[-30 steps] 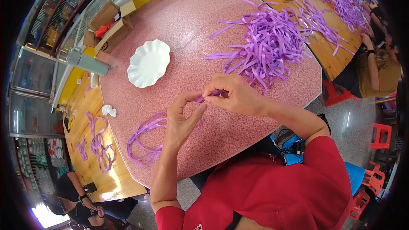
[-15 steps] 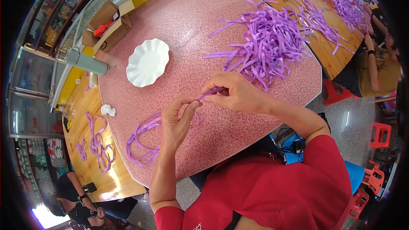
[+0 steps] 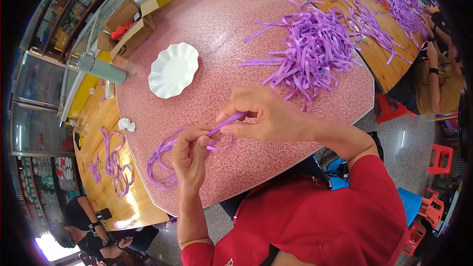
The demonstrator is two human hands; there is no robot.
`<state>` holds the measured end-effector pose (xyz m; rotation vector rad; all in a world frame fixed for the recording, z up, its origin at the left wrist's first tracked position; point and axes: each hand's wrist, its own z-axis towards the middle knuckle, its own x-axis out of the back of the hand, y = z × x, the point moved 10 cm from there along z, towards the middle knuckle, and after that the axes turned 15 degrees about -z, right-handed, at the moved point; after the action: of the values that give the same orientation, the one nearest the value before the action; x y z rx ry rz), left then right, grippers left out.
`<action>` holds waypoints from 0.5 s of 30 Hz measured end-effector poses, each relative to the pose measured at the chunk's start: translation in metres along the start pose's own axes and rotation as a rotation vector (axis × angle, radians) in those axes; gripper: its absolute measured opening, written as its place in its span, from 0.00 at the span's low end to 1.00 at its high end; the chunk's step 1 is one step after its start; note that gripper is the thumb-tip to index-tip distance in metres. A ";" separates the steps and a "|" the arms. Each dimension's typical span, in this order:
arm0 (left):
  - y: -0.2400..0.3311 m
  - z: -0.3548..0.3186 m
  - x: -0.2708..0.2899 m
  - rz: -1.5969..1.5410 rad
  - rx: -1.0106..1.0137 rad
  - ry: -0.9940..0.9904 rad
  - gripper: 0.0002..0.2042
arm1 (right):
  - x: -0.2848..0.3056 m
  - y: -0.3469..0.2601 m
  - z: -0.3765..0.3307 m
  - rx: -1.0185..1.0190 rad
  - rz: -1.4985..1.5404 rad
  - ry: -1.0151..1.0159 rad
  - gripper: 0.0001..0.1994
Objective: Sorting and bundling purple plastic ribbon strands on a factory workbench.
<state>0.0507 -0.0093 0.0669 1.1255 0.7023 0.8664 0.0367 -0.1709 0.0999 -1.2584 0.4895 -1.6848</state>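
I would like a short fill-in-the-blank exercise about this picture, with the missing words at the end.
1. Both the left hand and the right hand pinch one ribbon strip whose colour is ____.
2. The white plate with the wavy rim holds ____.
3. The big ribbon pile lies on the pink table on the person's ____ side.
4. The person's shirt is ____.

Missing words: purple; nothing; right; red

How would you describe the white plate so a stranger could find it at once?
Start at the pink speckled table that fills the middle of the view. On its far left part, away from the heap of purple ribbons, lies the plate. It is the only white dish there, empty, with a wavy scalloped rim.
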 end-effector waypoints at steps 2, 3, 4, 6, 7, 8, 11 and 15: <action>-0.004 -0.006 0.004 -0.067 0.058 0.086 0.03 | -0.013 0.008 -0.001 -0.048 0.004 -0.112 0.05; -0.006 -0.009 0.003 -0.068 0.059 0.089 0.03 | -0.013 0.009 -0.002 -0.047 0.004 -0.115 0.05; -0.009 -0.011 0.002 -0.062 0.052 0.074 0.03 | -0.015 0.013 -0.003 -0.075 0.059 -0.124 0.05; -0.014 -0.016 0.000 -0.056 0.046 0.061 0.04 | -0.018 0.020 -0.005 -0.103 0.113 -0.135 0.05; -0.016 -0.018 -0.001 -0.111 0.046 0.072 0.04 | -0.015 0.026 -0.005 -0.101 0.173 -0.077 0.06; -0.018 -0.020 -0.001 -0.167 0.046 0.081 0.05 | -0.012 0.030 -0.006 -0.099 0.233 -0.017 0.07; -0.026 -0.025 -0.007 -0.389 0.072 0.129 0.06 | -0.021 0.048 -0.011 -0.170 0.258 -0.031 0.07; -0.036 -0.026 -0.015 -0.765 0.068 0.211 0.05 | -0.046 0.057 -0.023 -0.299 0.380 -0.069 0.03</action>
<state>0.0296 -0.0171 0.0261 0.7267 1.2360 0.3039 0.0428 -0.1634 0.0241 -1.3301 0.9035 -1.2764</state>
